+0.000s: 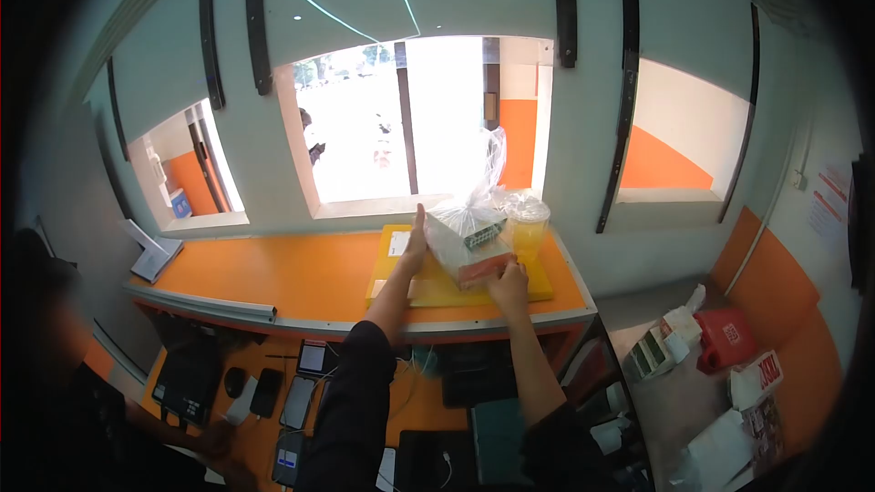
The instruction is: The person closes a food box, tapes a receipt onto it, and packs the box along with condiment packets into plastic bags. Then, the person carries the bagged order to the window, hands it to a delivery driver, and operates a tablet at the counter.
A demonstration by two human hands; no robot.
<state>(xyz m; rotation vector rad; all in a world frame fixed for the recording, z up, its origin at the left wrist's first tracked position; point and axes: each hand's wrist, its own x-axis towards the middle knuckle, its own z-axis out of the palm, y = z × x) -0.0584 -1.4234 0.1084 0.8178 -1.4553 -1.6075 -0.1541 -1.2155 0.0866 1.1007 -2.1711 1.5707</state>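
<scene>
A clear plastic bag [444, 235] with a gathered, knotted top stands on a yellow tray or board [387, 246] on the orange counter. Green and reddish packaging shows in it. My left hand [415, 244] lies along the bag's left side, fingers stretched upward and flat. At the lower right corner of the bag, my right hand [509, 282] has its fingers closed on the bag beside the reddish part. Right behind that hand stands a lidded clear cup [529, 226] of yellow drink.
Phones [266, 392] and cables lie on a lower shelf, near a black laptop-like device [187, 383]. A person [55, 383] sits at the left. An open booklet [157, 255] rests on the counter's left end. A red jug [725, 339] and paper bags [756, 381] stand on the right.
</scene>
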